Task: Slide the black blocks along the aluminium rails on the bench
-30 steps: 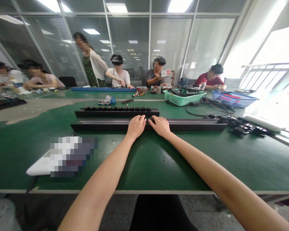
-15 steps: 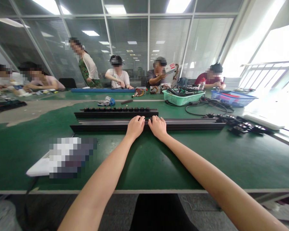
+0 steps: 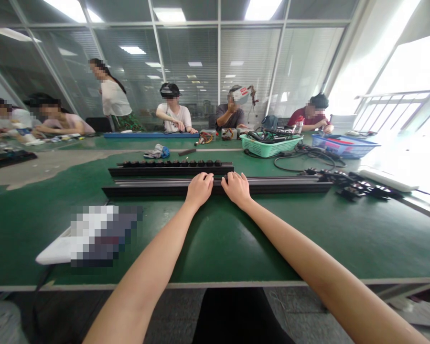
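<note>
A long black rail with a grey strip along its top lies crosswise before me on the green table. My left hand is closed over the middle of this rail, fingers curled over its far side. Just to its right, my right hand rests on the same rail with bent fingers. A small dark piece shows at the right thumb and forefinger, mostly hidden by them. Behind lies a shorter black rail carrying a row of several small black parts.
Loose black parts lie off the rail's right end, near a white flat device. Farther back are a green basket of cables, a blue basket and gloves. A blurred-out white item lies front left. Several people sit opposite.
Both hands stay at the rail's middle, with only slight shifts of the right fingers. Across the table, a standing person moves left and a seated person lifts a white box.
</note>
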`<state>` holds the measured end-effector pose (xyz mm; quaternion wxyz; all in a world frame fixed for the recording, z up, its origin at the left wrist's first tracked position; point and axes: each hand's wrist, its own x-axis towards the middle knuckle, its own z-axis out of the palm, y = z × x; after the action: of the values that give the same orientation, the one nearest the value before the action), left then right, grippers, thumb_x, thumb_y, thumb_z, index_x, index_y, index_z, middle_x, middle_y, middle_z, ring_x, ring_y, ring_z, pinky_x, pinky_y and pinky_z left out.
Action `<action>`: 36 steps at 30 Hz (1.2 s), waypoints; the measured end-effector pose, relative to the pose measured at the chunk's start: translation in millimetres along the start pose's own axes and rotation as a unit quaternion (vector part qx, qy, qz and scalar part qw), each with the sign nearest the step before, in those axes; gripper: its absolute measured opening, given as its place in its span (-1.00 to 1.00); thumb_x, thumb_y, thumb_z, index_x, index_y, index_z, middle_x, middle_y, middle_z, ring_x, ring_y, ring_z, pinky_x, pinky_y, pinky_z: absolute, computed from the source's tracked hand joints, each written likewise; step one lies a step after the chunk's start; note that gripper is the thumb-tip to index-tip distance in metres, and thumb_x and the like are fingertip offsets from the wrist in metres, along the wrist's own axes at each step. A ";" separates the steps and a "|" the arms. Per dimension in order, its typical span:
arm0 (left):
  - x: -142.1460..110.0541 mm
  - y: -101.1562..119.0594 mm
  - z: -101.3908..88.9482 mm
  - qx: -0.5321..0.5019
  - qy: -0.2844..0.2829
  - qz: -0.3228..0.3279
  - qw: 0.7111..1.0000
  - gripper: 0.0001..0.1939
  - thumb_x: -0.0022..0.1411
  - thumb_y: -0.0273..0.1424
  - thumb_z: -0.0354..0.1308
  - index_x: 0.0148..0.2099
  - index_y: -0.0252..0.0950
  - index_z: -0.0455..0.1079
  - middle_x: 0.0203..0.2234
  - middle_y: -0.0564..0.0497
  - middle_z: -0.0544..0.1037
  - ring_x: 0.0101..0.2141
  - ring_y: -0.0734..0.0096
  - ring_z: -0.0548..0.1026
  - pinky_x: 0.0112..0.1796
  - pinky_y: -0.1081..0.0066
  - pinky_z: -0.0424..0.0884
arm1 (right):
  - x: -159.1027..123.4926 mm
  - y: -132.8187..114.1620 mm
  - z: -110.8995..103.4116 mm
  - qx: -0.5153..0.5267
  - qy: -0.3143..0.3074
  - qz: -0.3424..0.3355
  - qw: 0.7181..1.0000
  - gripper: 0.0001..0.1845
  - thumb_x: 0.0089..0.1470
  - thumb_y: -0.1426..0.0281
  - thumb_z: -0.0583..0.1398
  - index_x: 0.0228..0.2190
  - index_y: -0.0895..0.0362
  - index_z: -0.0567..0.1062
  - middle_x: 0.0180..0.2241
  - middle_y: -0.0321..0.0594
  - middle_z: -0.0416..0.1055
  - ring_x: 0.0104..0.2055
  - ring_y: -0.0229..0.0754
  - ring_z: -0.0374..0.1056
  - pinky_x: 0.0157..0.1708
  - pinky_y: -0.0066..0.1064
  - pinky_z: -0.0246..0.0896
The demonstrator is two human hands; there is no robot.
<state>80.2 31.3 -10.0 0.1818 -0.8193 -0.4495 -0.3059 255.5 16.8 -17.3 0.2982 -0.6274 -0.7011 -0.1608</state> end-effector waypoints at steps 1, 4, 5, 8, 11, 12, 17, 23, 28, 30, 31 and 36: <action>0.0 0.0 -0.1 -0.001 0.000 -0.001 1.000 -0.66 0.57 -0.38 -0.10 0.13 -0.26 0.49 -0.07 -0.16 0.58 -0.04 0.17 0.55 0.00 0.24 0.47 | 0.0 0.4 -0.9 0.000 -0.001 -0.001 1.000 -0.65 0.43 0.29 0.01 -0.13 0.20 0.53 -0.04 0.10 0.59 0.13 0.05 0.45 0.31 -0.09 0.04; -0.4 0.0 -0.4 -0.006 -0.001 -0.003 1.000 -0.65 0.56 -0.39 -0.10 0.13 -0.27 0.49 -0.06 -0.17 0.58 -0.04 0.15 0.55 0.00 0.23 0.48 | 0.0 0.5 -3.4 -0.001 -0.004 0.001 1.000 -0.65 0.43 0.29 0.00 -0.14 0.20 0.53 -0.06 0.09 0.59 0.10 0.03 0.45 0.30 -0.13 0.04; -0.5 0.0 -0.5 -0.009 0.000 -0.004 1.000 -0.65 0.56 -0.38 -0.10 0.14 -0.27 0.49 -0.06 -0.18 0.58 -0.04 0.15 0.55 0.00 0.22 0.48 | 0.1 0.3 -4.1 -0.002 -0.006 0.002 1.000 -0.65 0.43 0.29 0.00 -0.14 0.20 0.53 -0.06 0.09 0.59 0.09 0.03 0.46 0.29 -0.14 0.04; -0.6 -0.3 -0.5 -0.013 0.004 -0.002 1.000 -0.65 0.56 -0.39 -0.09 0.14 -0.26 0.49 -0.06 -0.17 0.58 -0.04 0.16 0.55 0.00 0.23 0.47 | 0.3 -0.6 -5.8 -0.002 -0.012 0.003 1.000 -0.64 0.42 0.29 0.00 -0.15 0.20 0.53 -0.08 0.08 0.60 0.06 0.02 0.47 0.27 -0.17 0.05; 0.0 -0.6 -0.3 -0.012 0.003 0.001 1.000 -0.66 0.55 -0.40 -0.09 0.13 -0.27 0.50 -0.07 -0.17 0.58 -0.04 0.16 0.54 0.02 0.22 0.46 | 0.6 -0.9 -6.9 -0.003 -0.012 0.004 1.000 -0.65 0.42 0.29 0.01 -0.16 0.20 0.53 -0.08 0.07 0.60 0.04 0.02 0.47 0.26 -0.18 0.06; 0.2 -0.7 -0.2 -0.011 0.002 0.002 1.000 -0.66 0.55 -0.40 -0.09 0.12 -0.27 0.50 -0.08 -0.17 0.58 -0.03 0.15 0.54 0.03 0.21 0.46 | 0.7 -1.0 -7.1 -0.003 -0.012 0.005 1.000 -0.65 0.42 0.29 0.01 -0.16 0.19 0.54 -0.08 0.07 0.60 0.04 0.02 0.47 0.25 -0.18 0.06; 1.0 -0.9 -0.4 -0.005 -0.004 0.003 1.000 -0.66 0.55 -0.41 -0.09 0.13 -0.29 0.50 -0.08 -0.18 0.58 -0.02 0.14 0.53 0.06 0.20 0.44 | 1.4 -1.2 -8.1 -0.007 -0.015 0.008 1.000 -0.65 0.41 0.29 0.02 -0.16 0.20 0.55 -0.10 0.06 0.60 0.03 0.01 0.47 0.26 -0.19 0.07; 0.3 -0.5 -1.0 -0.013 0.001 0.003 1.000 -0.66 0.55 -0.41 -0.09 0.12 -0.27 0.50 -0.07 -0.17 0.58 -0.02 0.15 0.53 0.05 0.20 0.45 | 1.7 -2.4 -7.8 -0.015 -0.005 0.009 1.000 -0.65 0.41 0.29 0.04 -0.18 0.20 0.57 -0.12 0.05 0.62 -0.01 -0.01 0.50 0.28 -0.24 0.08; 0.1 0.2 -1.5 -0.011 0.001 0.003 1.000 -0.65 0.55 -0.40 -0.10 0.13 -0.27 0.49 -0.07 -0.17 0.58 -0.01 0.14 0.52 0.06 0.20 0.47 | 2.0 -4.2 -9.4 -0.028 -0.007 0.017 0.999 -0.63 0.40 0.28 0.04 -0.18 0.21 0.58 -0.13 0.06 0.62 -0.02 0.00 0.51 0.27 -0.25 0.10; 0.3 0.5 -1.9 -0.013 0.001 0.003 1.000 -0.65 0.55 -0.40 -0.10 0.12 -0.26 0.50 -0.07 -0.16 0.58 -0.01 0.14 0.52 0.07 0.19 0.46 | 2.1 -4.3 -10.6 -0.030 -0.009 0.013 0.999 -0.62 0.41 0.28 0.03 -0.19 0.21 0.59 -0.14 0.06 0.63 -0.02 0.00 0.51 0.28 -0.26 0.08; 0.4 0.6 -2.1 -0.014 0.002 0.003 1.000 -0.65 0.55 -0.40 -0.10 0.12 -0.25 0.50 -0.08 -0.16 0.58 -0.01 0.14 0.52 0.08 0.18 0.46 | 2.2 -4.1 -11.1 -0.029 -0.010 0.010 0.999 -0.61 0.41 0.28 0.03 -0.19 0.22 0.59 -0.15 0.06 0.63 -0.03 0.00 0.52 0.29 -0.25 0.07; 0.9 0.3 -2.9 -0.005 0.005 0.008 1.000 -0.65 0.54 -0.39 -0.09 0.11 -0.24 0.51 -0.10 -0.15 0.59 -0.05 0.14 0.54 0.10 0.14 0.44 | 2.6 -2.8 -11.9 -0.029 -0.018 0.003 0.999 -0.60 0.42 0.28 0.01 -0.19 0.21 0.58 -0.16 0.07 0.63 -0.05 0.01 0.52 0.30 -0.17 0.04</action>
<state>79.9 30.0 -7.2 0.1827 -0.8223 -0.4406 -0.3104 255.3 11.3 -6.2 0.2677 -0.6404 -0.6999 -0.1685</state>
